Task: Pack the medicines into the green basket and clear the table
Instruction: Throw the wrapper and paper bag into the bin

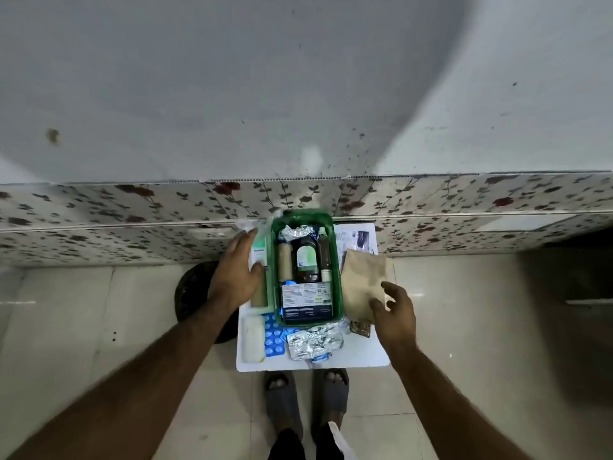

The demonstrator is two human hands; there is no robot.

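The green basket (335, 260) stands on a small white table (358, 356) and holds bottles, a foil strip and a dark blue medicine box (306, 302). My left hand (237, 270) grips a white and green medicine box (259, 252) just left of the basket. My right hand (394, 313) hovers with fingers spread over the near end of a brown paper packet (361, 280) lying right of the basket. In front of the basket lie a blue blister strip (273, 338), crumpled foil strips (313, 340) and a white packet (253, 338).
A papered floral wall base runs behind the table. A dark round object (195, 290) sits on the tiled floor to the left. My feet in grey sandals (308, 403) stand at the table's near edge. A printed paper (355, 239) lies behind the brown packet.
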